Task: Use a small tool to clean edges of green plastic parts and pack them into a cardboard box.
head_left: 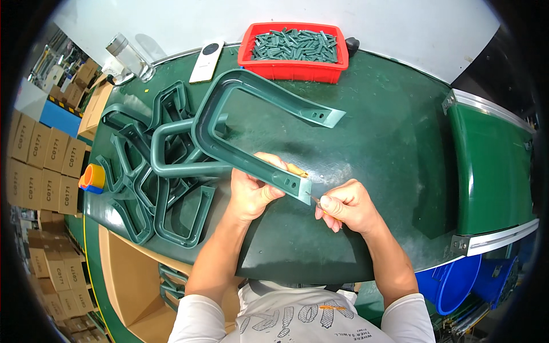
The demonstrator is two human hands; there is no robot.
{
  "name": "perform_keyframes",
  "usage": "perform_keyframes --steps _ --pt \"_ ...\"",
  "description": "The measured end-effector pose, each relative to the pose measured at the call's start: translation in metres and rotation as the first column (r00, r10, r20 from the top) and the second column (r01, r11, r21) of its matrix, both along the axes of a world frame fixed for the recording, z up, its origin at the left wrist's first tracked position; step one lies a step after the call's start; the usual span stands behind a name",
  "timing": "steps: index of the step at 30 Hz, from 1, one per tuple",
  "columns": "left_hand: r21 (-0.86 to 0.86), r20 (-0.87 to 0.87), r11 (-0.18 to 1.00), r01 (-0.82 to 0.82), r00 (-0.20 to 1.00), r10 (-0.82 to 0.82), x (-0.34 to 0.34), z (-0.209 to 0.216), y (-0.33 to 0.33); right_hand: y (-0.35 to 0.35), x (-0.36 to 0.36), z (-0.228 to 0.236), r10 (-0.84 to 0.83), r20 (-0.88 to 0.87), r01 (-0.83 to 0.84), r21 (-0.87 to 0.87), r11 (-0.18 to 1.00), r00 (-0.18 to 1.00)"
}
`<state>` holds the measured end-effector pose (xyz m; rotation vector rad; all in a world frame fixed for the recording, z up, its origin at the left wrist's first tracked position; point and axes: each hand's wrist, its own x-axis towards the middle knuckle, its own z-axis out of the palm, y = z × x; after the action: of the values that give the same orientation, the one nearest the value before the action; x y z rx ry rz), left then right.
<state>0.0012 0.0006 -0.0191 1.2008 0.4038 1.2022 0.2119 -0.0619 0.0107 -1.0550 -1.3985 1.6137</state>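
A dark green U-shaped plastic handle point(251, 166) is raised over the green table, its channel side showing. My left hand point(247, 197) is closed around its near arm, close to the flat end with two holes. Something yellow covers a fingertip of that hand, behind the part. In a pinch, my right hand point(350, 206) grips a small thin-bladed tool point(314, 198). The tool's metal tip is at the handle's near end; whether it touches the edge I cannot tell. My fingers hide most of its grip. A heap of similar green handles point(166, 166) lies to the left.
A red bin point(297, 72) full of small green pieces stands at the back, beside a white phone point(205, 67) and a glass bottle point(134, 60). A green-belted conveyor point(492, 166) is at right. An open carton point(128, 280) sits below the table's left edge, near stacked boxes point(40, 183).
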Motion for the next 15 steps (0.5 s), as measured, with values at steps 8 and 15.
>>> perform_keyframes --steps 8,15 --pt "0.003 0.024 1.000 -0.024 0.999 0.024 0.002 0.001 0.000 -0.001 -0.001 0.002 0.037 0.056 -0.037 -0.010 0.999 0.998" --pt "-0.116 -0.019 0.985 -0.127 0.992 0.125 0.001 0.008 0.000 -0.004 -0.020 0.000 -0.001 0.136 -0.047 0.356 0.933 0.991"
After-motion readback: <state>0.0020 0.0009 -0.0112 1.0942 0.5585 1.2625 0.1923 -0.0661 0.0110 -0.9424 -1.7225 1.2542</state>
